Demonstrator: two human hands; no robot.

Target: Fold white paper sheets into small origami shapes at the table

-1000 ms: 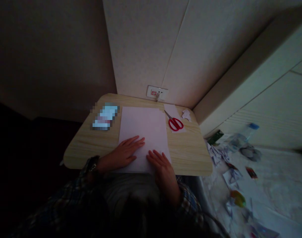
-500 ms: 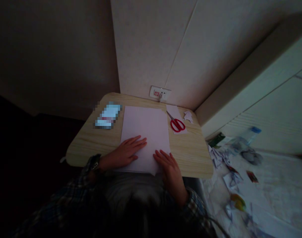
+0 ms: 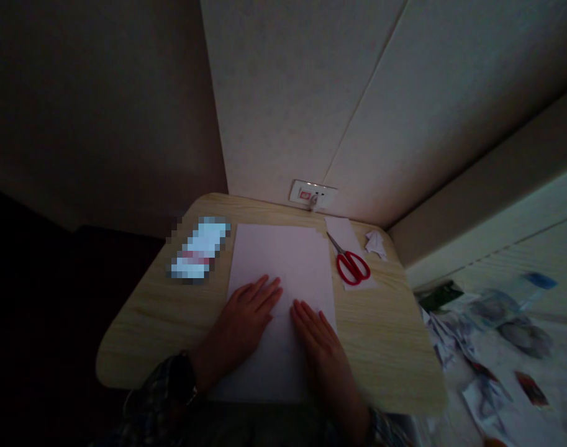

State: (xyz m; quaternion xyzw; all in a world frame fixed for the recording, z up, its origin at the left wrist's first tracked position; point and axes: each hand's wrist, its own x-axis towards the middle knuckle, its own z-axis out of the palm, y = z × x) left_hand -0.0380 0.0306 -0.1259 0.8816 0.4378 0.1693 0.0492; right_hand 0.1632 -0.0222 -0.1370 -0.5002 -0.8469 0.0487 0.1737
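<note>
Take the white paper (image 3: 285, 254), mid-table (image 3: 385, 347), as your dial: your left hand (image 3: 246, 313) at nine o'clock and right hand (image 3: 323, 354) at four rest on it, straight-fingered, gripping nothing, apparently to steady it; scissors (image 3: 353, 268) at two and phone (image 3: 202, 248) at ten leave it room.

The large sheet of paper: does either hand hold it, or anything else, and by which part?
Nothing appears to be held: the left hand and the right hand lie open on the sheet.
</note>
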